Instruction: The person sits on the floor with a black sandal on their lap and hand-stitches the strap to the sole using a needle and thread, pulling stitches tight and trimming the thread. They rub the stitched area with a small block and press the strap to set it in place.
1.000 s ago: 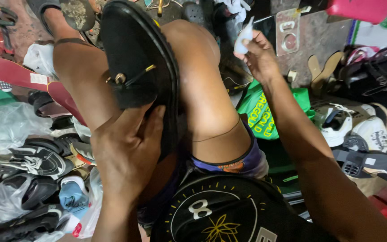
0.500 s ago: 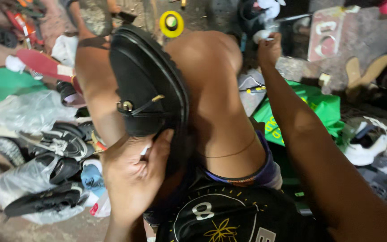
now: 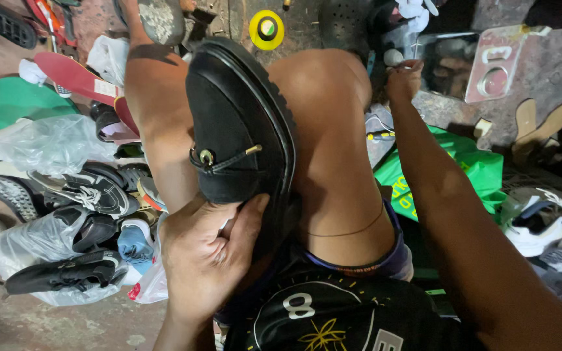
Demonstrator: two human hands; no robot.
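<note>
Your left hand (image 3: 206, 260) grips the black loafer (image 3: 242, 130) at its heel end, fingers (image 3: 245, 227) wrapped and clamped on the opening, so the heel itself is hidden under your palm. The loafer lies propped between your bare knees, toe pointing away from you, its ridged sole edge and small metal buckle in plain sight; its far side is out of view.

Your right hand (image 3: 403, 77) is stretched out well beyond the loafer, to its right, at the edge of a shiny metal tray (image 3: 450, 62). Its fingers curl around something small and pale, but the hand is dim and partly turned away, so you cannot tell what it is or whether the fingers are closed on it.

Left of the loafer, plastic bags of dark shoes (image 3: 66, 195) lie on the floor, many half covered. A yellow round tin (image 3: 267, 29) sits past the loafer's toe. A green bag (image 3: 463, 169) shows right of it, partly hidden behind your right forearm.
</note>
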